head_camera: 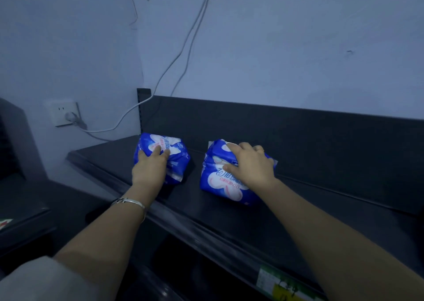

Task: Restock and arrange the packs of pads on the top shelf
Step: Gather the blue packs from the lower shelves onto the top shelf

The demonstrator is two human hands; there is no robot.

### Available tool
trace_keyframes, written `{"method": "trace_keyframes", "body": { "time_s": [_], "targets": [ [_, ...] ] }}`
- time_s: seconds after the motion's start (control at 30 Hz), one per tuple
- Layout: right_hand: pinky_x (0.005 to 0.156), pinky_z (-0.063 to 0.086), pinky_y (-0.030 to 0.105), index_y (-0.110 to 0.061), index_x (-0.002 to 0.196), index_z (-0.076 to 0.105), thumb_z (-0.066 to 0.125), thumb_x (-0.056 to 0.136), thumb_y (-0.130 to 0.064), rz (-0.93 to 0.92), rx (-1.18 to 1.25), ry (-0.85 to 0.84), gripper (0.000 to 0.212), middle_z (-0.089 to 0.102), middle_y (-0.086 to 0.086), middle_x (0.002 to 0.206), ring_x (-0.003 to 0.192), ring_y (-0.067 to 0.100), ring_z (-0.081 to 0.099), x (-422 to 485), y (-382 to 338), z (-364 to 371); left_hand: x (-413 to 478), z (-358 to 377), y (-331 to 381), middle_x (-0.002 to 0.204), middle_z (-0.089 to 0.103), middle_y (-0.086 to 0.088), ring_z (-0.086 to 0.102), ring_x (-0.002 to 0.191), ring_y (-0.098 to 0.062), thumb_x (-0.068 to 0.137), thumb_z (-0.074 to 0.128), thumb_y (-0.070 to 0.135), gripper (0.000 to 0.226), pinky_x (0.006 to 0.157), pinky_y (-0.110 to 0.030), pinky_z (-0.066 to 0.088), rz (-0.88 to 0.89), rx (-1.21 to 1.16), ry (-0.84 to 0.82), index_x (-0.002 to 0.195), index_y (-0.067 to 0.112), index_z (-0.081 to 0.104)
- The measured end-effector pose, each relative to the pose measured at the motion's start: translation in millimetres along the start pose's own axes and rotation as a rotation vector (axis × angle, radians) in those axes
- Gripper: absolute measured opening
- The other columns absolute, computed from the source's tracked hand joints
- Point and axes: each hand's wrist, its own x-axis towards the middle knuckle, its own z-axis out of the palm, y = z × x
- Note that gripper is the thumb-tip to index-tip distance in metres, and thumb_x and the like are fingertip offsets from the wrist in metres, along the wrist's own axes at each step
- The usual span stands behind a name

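Two blue-and-white packs of pads lie on the dark top shelf (309, 199). My left hand (150, 167) grips the left pack (177, 160) from its near end, fingers curled over the top. About a hand's width to the right, my right hand (250, 163) holds the right pack (220, 183) from above, thumb on its near face and fingers wrapped over the far edge. The two packs do not touch. A silver bracelet sits on my left wrist.
The shelf's dark back panel (298, 131) rises behind the packs, and its front rail (183, 227) runs diagonally with a price label (282, 284) at lower right. A wall socket (65, 113) with a plugged cable is at left. A dark cabinet (16, 154) stands far left.
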Motion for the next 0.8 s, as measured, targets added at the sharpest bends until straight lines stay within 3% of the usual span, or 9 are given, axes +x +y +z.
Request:
{"method": "trace_keyframes", "body": {
  "time_s": [0.13,0.27,0.5,0.53,0.63,0.67,0.73,0.8],
  "targets": [
    [0.093,0.038,0.048,-0.038,0.142,0.034,0.050,0.094,-0.048,-0.018,-0.031,0.054,0.052,0.044,-0.005,0.139,0.128,0.030,0.035,-9,-2,-9,-19,-20,10,0.152,0.030,-0.001,0.033,0.130,-0.031,0.098,0.041,0.016,0.048,0.098,-0.040,0.040,0.063,-0.099,0.073,0.145,0.025,0.033],
    [0.094,0.038,0.048,-0.037,0.143,0.035,0.051,0.094,-0.046,0.013,-0.023,0.115,0.052,0.044,-0.006,0.140,0.129,0.030,0.035,-27,-2,-31,-35,-40,14,0.126,0.054,0.001,0.048,0.111,-0.025,0.086,0.061,0.014,0.043,0.082,-0.038,0.049,0.160,-0.117,0.187,0.127,0.020,0.050],
    [0.094,0.036,0.047,-0.037,0.141,0.037,0.052,0.093,-0.048,0.076,-0.084,0.202,0.052,0.044,-0.006,0.140,0.129,0.031,0.036,-88,-18,-95,-83,-90,20,0.111,0.062,-0.003,0.055,0.103,-0.029,0.091,0.049,0.012,0.019,0.069,-0.034,0.040,0.205,-0.142,0.352,0.104,0.020,0.060],
    [0.093,0.036,0.047,-0.037,0.140,0.039,0.052,0.092,-0.048,0.084,-0.106,0.216,0.051,0.045,-0.006,0.139,0.129,0.031,0.036,-100,-25,-104,-94,-98,19,0.107,0.062,-0.004,0.056,0.101,-0.029,0.092,0.047,0.012,0.015,0.070,-0.035,0.040,0.220,-0.144,0.383,0.099,0.018,0.059],
    [0.092,0.035,0.046,-0.035,0.135,0.044,0.052,0.091,-0.049,0.117,-0.174,0.260,0.047,0.048,-0.005,0.135,0.126,0.032,0.038,-141,-48,-130,-124,-117,12,0.098,0.062,-0.006,0.056,0.099,-0.031,0.094,0.043,0.012,0.014,0.094,-0.049,0.038,0.294,-0.162,0.450,0.090,0.014,0.057],
    [0.091,0.035,0.046,-0.035,0.134,0.045,0.052,0.091,-0.049,0.131,-0.187,0.270,0.046,0.049,-0.004,0.135,0.125,0.032,0.039,-156,-55,-137,-134,-122,9,0.098,0.062,-0.008,0.056,0.098,-0.032,0.095,0.043,0.014,0.015,0.092,-0.048,0.038,0.327,-0.174,0.463,0.091,0.013,0.058],
    [0.091,0.035,0.046,-0.037,0.134,0.045,0.053,0.090,-0.050,0.163,-0.195,0.283,0.046,0.050,-0.004,0.134,0.124,0.032,0.040,-186,-68,-149,-154,-130,1,0.100,0.061,-0.011,0.056,0.095,-0.034,0.100,0.040,0.022,0.022,0.070,-0.039,0.039,0.392,-0.208,0.474,0.095,0.010,0.058],
    [0.090,0.035,0.045,-0.038,0.135,0.044,0.053,0.090,-0.049,0.203,-0.201,0.281,0.047,0.050,-0.004,0.134,0.124,0.032,0.040,-214,-77,-157,-174,-136,-6,0.101,0.060,-0.010,0.054,0.096,-0.033,0.101,0.036,0.030,0.031,0.062,-0.035,0.033,0.438,-0.238,0.461,0.097,0.009,0.058]
  ]
}}
